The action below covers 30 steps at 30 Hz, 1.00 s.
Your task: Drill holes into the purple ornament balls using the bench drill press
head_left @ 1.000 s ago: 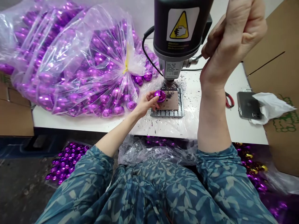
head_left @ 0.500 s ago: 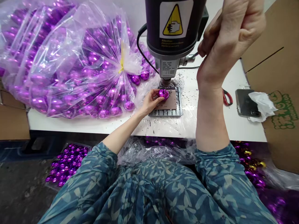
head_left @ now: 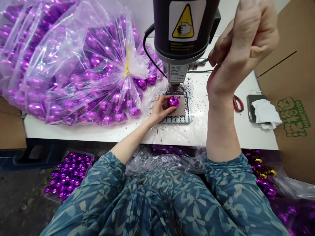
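Observation:
My left hand [head_left: 161,108] pinches a shiny purple ball [head_left: 173,101] and holds it on the small metal base plate [head_left: 183,116] directly under the spindle of a bench drill press [head_left: 184,29]. My right hand [head_left: 240,46] is raised beside the press head, fingers closed round its feed lever [head_left: 202,61]. Dark drilling chips are scattered on the white table [head_left: 98,132] round the plate.
A big clear bag of purple balls [head_left: 69,65] fills the table's left half. Red-handled scissors [head_left: 237,104], a phone [head_left: 251,109] under a tissue and a cardboard box [head_left: 290,98] lie to the right. More purple balls sit in a tray [head_left: 69,172] on the floor and in bags at my knees.
My left hand has slid the purple ball a little rightward, from the plate's left edge to a spot right under the spindle. My right hand stays on the lever.

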Available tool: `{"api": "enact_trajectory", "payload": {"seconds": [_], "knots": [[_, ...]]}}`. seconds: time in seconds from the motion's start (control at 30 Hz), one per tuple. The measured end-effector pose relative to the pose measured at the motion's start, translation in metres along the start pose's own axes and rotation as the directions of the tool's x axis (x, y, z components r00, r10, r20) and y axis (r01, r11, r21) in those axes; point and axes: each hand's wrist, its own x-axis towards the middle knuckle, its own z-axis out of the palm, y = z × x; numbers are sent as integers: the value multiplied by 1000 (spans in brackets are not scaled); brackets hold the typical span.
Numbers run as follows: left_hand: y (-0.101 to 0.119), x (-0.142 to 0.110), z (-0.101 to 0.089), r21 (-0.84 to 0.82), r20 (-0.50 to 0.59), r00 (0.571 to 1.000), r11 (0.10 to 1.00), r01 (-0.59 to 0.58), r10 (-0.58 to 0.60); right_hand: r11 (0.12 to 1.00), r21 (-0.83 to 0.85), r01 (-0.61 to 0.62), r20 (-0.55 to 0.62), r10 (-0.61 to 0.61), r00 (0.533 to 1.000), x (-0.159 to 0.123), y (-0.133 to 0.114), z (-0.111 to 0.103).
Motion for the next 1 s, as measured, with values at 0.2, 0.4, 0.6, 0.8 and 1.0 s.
{"api": "enact_trajectory", "payload": {"seconds": [0.2, 0.4, 0.6, 0.8, 1.0], "knots": [[-4, 0, 2, -27, -7, 999, 999, -31, 31, 995, -88, 47, -30, -50, 998, -22, -9, -6], [-5, -1, 2, -29, 0, 999, 999, -42, 42, 996, -63, 60, -40, -63, 997, -35, -4, -13], [-9, -2, 3, -81, 1, 1000, 996, -23, 23, 987, -4, 163, -29, -163, 986, -43, 7, -20], [-10, -2, 3, -73, 4, 999, 996, -46, 46, 978, -31, 207, -43, -209, 977, -50, 28, -33], [-7, -2, 1, -36, 4, 998, 997, -62, 62, 971, -53, 233, -23, -235, 972, -59, 35, -42]]}}
